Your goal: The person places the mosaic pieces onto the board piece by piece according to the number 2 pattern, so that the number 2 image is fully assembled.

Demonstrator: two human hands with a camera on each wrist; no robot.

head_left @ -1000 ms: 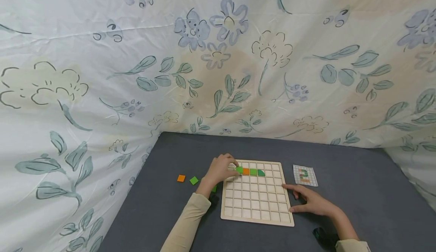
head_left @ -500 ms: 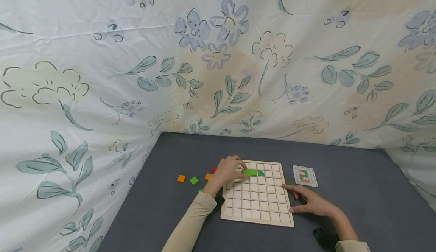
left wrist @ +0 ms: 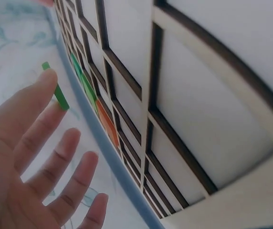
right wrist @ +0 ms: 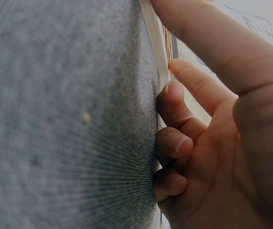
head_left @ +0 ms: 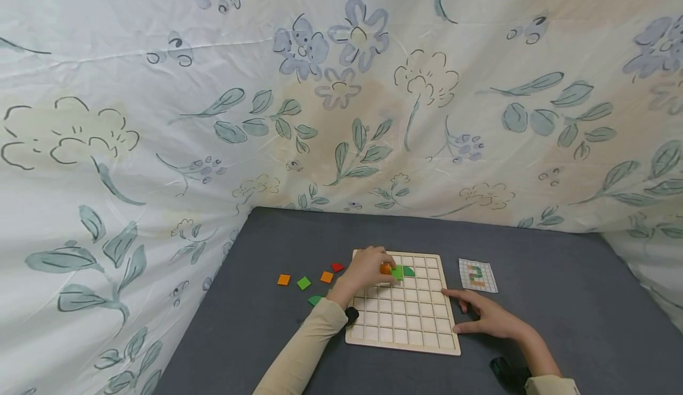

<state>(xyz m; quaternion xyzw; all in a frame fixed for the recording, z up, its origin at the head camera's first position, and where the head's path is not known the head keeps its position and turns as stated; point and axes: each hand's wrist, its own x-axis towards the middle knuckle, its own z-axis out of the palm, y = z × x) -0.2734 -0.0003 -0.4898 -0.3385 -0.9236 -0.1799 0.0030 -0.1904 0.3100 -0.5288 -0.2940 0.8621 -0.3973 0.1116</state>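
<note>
My left hand (head_left: 368, 267) is over the upper part of a wooden grid board (head_left: 404, 347). Its thumb and index finger pinch a green square tile (left wrist: 60, 93), held off the board in the left wrist view, with the other fingers spread. In the board's cells lie an orange tile (left wrist: 107, 123), a green tile (left wrist: 89, 90) and a dark green rounded tile (head_left: 409, 271) in one row. At the board's right edge my right hand (head_left: 493, 317) rests, its extended thumb and index finger touching the rim. The other right fingers curl against the tabletop in the right wrist view.
Left of the board lie loose tiles: orange ones (head_left: 284, 279), a green square (head_left: 303, 283), a red one (head_left: 337, 267) and a dark green one (head_left: 315, 300). A pattern card (head_left: 478, 275) lies right of the board. A floral cloth (head_left: 341, 116) hangs behind the dark table (head_left: 299, 235).
My left hand has moved right along the board's upper row with the green square tile, uncovering loose tiles at the left. The right hand has stayed in place.
</note>
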